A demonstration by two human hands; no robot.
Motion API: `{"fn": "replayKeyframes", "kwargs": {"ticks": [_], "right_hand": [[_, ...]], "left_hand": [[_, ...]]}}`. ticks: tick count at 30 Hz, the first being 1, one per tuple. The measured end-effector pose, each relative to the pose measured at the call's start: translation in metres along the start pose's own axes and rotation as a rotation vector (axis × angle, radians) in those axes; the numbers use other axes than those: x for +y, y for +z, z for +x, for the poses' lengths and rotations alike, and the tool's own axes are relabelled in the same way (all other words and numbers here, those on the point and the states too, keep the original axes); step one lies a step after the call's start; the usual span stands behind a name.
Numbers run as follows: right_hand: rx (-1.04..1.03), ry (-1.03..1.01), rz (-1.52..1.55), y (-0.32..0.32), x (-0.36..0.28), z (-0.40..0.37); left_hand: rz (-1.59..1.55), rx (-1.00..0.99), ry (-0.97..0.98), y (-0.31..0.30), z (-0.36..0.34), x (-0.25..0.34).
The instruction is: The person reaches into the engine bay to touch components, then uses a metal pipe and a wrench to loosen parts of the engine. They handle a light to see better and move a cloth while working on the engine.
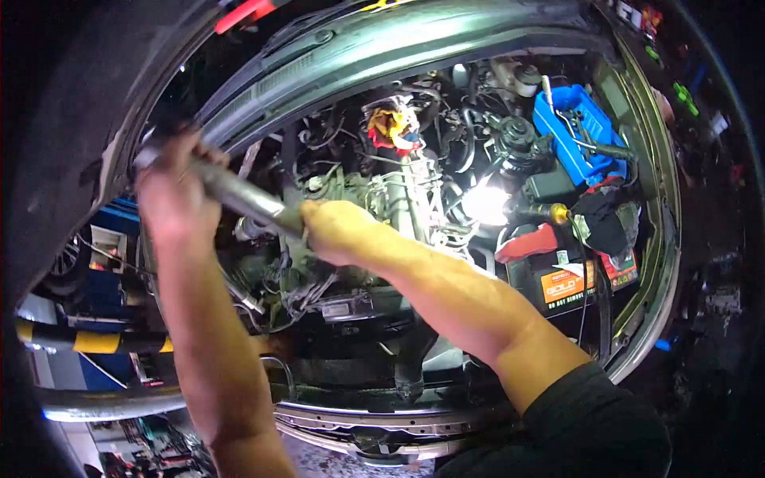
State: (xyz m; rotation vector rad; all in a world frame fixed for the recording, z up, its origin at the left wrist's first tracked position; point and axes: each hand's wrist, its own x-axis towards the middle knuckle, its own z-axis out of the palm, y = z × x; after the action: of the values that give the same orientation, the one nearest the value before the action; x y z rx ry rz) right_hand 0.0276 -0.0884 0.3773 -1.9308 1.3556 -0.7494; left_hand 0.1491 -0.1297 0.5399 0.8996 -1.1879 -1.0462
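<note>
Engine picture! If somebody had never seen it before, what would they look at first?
Probably the dazzling lamp, shining just right of the middle of the engine bay. Next, the bright blue tray with tools in it, at the upper right. Then the thick metal bar on the left, held by the left hand and right hand.

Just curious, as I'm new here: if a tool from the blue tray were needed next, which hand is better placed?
Probably the right hand: it is nearer the blue tray, which lies to that side. The left hand is farther off. Both hold the metal bar, so one must let go.
</note>
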Motion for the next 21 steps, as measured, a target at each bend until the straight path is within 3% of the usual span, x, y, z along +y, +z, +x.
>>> {"fn": "replayKeyframes", "kwargs": {"ticks": [3, 4, 5, 8, 11, 21], "right_hand": [[0.181, -0.149, -0.018, 0.004, -0.003, 0.003], [0.276, -0.233, -0.057, 0.004, -0.003, 0.008], [0.372, -0.317, -0.099, 0.005, -0.004, 0.013], [0.406, -0.286, -0.073, 0.01, -0.006, 0.032], [0.413, -0.255, -0.064, 0.014, 0.001, 0.041], [0.286, -0.105, -0.124, 0.036, 0.037, 0.054]], "left_hand": [[-0.004, -0.214, 0.162, -0.039, -0.022, 0.025], [-0.064, -0.114, 0.183, -0.032, -0.04, 0.031], [-0.062, -0.163, 0.258, -0.044, -0.04, 0.031], [-0.116, -0.346, 0.28, -0.071, -0.042, 0.019], [-0.13, -0.077, 0.327, -0.075, -0.041, 0.0], [-0.116, -0.006, 0.232, -0.075, -0.045, -0.052]]}}
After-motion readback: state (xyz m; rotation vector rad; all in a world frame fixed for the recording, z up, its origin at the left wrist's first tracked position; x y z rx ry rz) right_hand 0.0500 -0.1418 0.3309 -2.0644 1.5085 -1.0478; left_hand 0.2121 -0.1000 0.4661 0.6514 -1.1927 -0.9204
